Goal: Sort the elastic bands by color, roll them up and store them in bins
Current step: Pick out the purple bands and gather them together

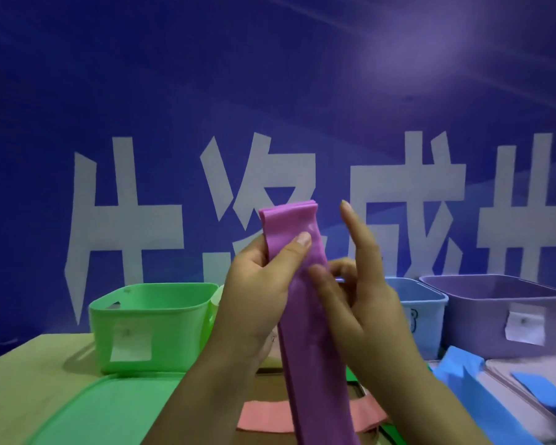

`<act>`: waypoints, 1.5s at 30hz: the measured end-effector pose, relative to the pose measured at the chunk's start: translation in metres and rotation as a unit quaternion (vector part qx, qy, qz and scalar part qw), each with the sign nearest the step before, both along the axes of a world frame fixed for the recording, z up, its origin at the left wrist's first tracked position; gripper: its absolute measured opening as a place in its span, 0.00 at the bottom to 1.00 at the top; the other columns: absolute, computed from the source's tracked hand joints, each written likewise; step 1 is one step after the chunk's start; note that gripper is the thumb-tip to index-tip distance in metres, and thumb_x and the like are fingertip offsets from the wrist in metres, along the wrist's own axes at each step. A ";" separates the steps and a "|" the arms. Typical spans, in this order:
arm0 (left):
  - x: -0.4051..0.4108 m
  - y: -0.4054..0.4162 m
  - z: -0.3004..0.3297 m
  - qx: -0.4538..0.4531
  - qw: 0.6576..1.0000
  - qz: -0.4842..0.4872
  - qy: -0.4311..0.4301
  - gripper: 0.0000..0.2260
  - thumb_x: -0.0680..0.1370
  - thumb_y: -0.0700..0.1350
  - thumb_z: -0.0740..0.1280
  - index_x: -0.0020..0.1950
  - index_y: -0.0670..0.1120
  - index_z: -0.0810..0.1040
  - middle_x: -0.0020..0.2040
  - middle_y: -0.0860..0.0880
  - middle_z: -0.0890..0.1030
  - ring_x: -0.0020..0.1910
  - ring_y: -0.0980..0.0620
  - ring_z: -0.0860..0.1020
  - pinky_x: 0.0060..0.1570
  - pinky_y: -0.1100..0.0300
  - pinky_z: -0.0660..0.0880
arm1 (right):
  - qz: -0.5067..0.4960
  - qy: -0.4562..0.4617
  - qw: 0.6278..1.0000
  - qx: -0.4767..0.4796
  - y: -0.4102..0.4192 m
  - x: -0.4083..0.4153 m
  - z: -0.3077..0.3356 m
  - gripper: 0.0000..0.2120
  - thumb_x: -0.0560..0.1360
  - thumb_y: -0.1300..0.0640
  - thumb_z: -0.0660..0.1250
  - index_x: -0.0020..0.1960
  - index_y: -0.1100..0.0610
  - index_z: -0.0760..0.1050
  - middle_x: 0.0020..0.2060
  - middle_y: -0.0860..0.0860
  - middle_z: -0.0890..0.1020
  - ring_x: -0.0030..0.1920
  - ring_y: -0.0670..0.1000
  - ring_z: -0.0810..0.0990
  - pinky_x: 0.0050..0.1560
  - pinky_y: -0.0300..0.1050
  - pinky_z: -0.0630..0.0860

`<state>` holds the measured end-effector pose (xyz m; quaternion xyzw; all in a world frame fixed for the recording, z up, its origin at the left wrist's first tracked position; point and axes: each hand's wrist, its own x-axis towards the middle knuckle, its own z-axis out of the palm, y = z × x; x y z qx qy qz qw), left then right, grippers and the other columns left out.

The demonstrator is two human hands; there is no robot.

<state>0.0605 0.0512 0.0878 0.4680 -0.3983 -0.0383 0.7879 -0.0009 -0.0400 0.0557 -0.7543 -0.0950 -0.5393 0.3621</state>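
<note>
You hold a purple elastic band (pixel 305 303) upright in front of you, above the counter (pixel 29 374), its folded top end raised in front of the blue backdrop (pixel 174 75) with large white characters. Your left hand (pixel 257 297) grips the band from the left, thumb pressed flat across its front near the top and the fingers wrapped behind. Your right hand (pixel 363 300) pinches the band's right edge just below that thumb, with the index finger pointing straight up and clear of the band. The band hangs down between your forearms and runs out of view at the near edge.

On the far side of the counter stands a row of bins: a green bin (pixel 148 326) at the left, a blue bin (pixel 424 316) right of your hands, and a purple bin (pixel 507 313) at the far right, touching the blue one. The green and purple bins each carry a white label. A green lid (pixel 109 409) lies flat just near the green bin. A pink elastic band (pixel 264 415) lies flat on the counter behind the hanging purple one. At the near right, blue elastic bands (pixel 459 370) lie over a pale lid (pixel 520 367).
</note>
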 end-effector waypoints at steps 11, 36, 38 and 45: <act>-0.017 -0.007 -0.008 0.038 0.996 -0.086 0.007 0.08 0.79 0.43 0.62 0.54 0.42 0.77 0.47 0.44 0.85 0.44 0.48 0.84 0.44 0.54 0.81 | 0.089 0.038 0.991 0.087 0.014 -0.026 -0.058 0.06 0.66 0.48 0.66 0.43 0.42 0.75 0.41 0.39 0.80 0.43 0.39 0.77 0.46 0.30 0.70; 0.010 -0.004 -0.006 -0.016 0.965 -0.247 0.083 0.08 0.80 0.42 0.59 0.57 0.41 0.72 0.41 0.43 0.83 0.36 0.49 0.82 0.39 0.57 0.80 | 0.067 0.028 0.957 0.281 0.033 -0.039 -0.107 0.04 0.67 0.55 0.68 0.40 0.49 0.74 0.39 0.56 0.79 0.38 0.46 0.77 0.39 0.38 0.74; 0.010 -0.003 -0.006 -0.019 0.964 -0.255 0.077 0.08 0.80 0.43 0.59 0.57 0.41 0.72 0.42 0.43 0.83 0.36 0.49 0.82 0.39 0.56 0.80 | 0.069 0.014 0.956 0.286 0.032 -0.038 -0.108 0.04 0.68 0.55 0.68 0.37 0.50 0.72 0.37 0.56 0.78 0.39 0.45 0.77 0.40 0.35 0.73; 0.007 -0.004 -0.006 -0.027 0.945 -0.313 0.087 0.17 0.73 0.44 0.63 0.60 0.40 0.71 0.41 0.44 0.84 0.36 0.50 0.82 0.40 0.57 0.81 | 0.059 0.038 0.973 0.222 0.031 -0.034 -0.114 0.17 0.71 0.56 0.65 0.51 0.35 0.69 0.46 0.47 0.83 0.45 0.47 0.82 0.45 0.41 0.77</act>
